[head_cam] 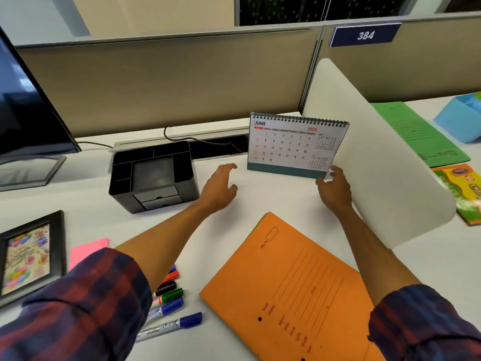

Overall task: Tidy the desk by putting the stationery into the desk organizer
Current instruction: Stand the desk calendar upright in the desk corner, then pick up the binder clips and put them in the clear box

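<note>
Hands reach for desk calendar [291, 144]

Right hand [334, 187] pinches its lower corner; left hand [220, 188], fingers spread and empty, hovers beside the empty desk organizer [152, 175], apparently to steady it.

Plaid-sleeved left arm covers part of the row of capped markers [170, 298] and one corner of the pink sticky pad [87, 250]. Orange paper folder [299, 290] is cut off at the near edge. Black-framed picture [28, 256] is cut at left, its print blurred.
</note>
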